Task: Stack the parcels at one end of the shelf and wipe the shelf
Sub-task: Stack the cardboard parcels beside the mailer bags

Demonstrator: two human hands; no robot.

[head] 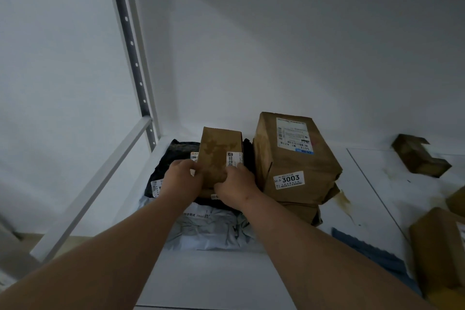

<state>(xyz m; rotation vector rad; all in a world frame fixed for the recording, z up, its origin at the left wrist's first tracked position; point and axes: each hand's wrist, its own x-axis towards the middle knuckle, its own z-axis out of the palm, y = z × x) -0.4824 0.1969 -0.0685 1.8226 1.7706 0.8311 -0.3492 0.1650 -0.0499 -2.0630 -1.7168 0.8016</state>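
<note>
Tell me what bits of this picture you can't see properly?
- Head view: the small brown box has its near end hidden by the left hand and right hand.
- The black bag lies mostly under that box.
- The box under the 3003 box is mostly covered.
- The brown boxes at right are cut by the frame edge.
- The blue cloth is partly behind the right forearm.
- Label print is too small to read.

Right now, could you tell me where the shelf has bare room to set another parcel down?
Bare shelf lies in front of the grey mailer, between the forearms. More lies behind and right of the large 3003 box, up to the open dark carton. The left end is crowded: both hands hold a small box on the bags.
</note>
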